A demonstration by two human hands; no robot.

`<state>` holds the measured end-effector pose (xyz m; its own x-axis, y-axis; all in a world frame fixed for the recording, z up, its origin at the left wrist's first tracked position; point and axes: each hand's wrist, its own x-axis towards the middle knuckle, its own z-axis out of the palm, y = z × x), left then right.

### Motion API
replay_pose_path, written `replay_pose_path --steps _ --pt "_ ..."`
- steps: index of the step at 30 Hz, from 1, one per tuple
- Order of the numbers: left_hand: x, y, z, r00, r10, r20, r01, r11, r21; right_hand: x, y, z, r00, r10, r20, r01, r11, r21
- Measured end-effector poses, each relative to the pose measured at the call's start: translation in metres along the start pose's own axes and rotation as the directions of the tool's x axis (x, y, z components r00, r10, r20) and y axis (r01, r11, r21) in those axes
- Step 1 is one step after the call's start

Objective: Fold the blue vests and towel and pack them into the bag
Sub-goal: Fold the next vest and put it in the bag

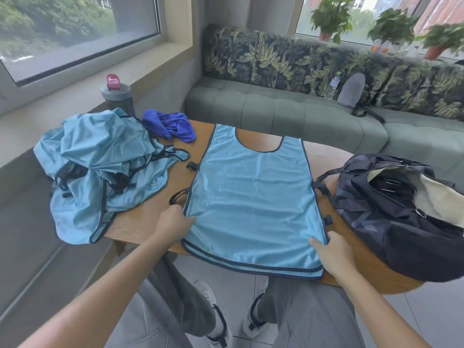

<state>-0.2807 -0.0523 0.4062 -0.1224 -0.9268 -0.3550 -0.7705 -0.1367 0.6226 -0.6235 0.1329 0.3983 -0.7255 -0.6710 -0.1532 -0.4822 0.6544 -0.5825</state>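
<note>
— Where is the vest (253, 197) right now?

— It lies flat in the middle of the table (143, 219), neck hole toward the far edge, its hem hanging a little over the near edge above the person's knees.

— And the hands?

— The left hand (173, 222) pinches the vest's left side near the lower corner, thumb on top of the cloth. The right hand (331, 249) grips the right side near the other lower corner, fingers curled over the dark binding.

— What about the rest of the washing?

— The pile (100, 172) of other light-blue vests sits crumpled on the table's left end, partly drooping off the edge. Behind it, near the far left corner, the towel (173, 126), a darker blue, lies bunched up.

— The bag?

— The bag (391, 212) rests on the right end of the table, just beside the vest, dark, its mouth open and a pale lining showing. One strap touches the vest's right edge.

— Anything else around?

— A grey bottle (118, 96) with a pink lid stands behind the pile, and a sofa (276, 106) runs along the far wall.
</note>
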Motion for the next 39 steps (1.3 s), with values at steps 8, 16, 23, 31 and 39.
replay_pose_path --steps 8,16,23,31,39 --pt "-0.023 -0.026 -0.004 0.978 -0.096 0.186 0.165 0.899 -0.407 -0.012 0.011 -0.015 0.912 0.196 0.359 -0.394 0.655 0.645" --pt "-0.029 -0.062 -0.003 0.996 -0.04 0.076 0.069 0.899 -0.432 -0.022 0.038 -0.024 0.955 0.218 0.204 -0.298 0.717 0.63" --pt "-0.065 -0.06 0.003 0.976 0.199 -0.094 -0.219 0.915 -0.339 -0.033 0.063 -0.023 0.998 -0.045 0.04 0.025 0.913 0.408" --pt "-0.078 -0.075 -0.006 0.947 0.316 -0.051 -0.319 0.917 -0.241 -0.048 0.069 -0.023 0.899 -0.424 0.106 0.426 0.904 0.001" --pt "-0.08 -0.072 -0.009 0.883 0.435 -0.177 -0.457 0.882 -0.113 -0.055 0.075 -0.03 0.749 -0.66 -0.065 0.626 0.736 -0.257"
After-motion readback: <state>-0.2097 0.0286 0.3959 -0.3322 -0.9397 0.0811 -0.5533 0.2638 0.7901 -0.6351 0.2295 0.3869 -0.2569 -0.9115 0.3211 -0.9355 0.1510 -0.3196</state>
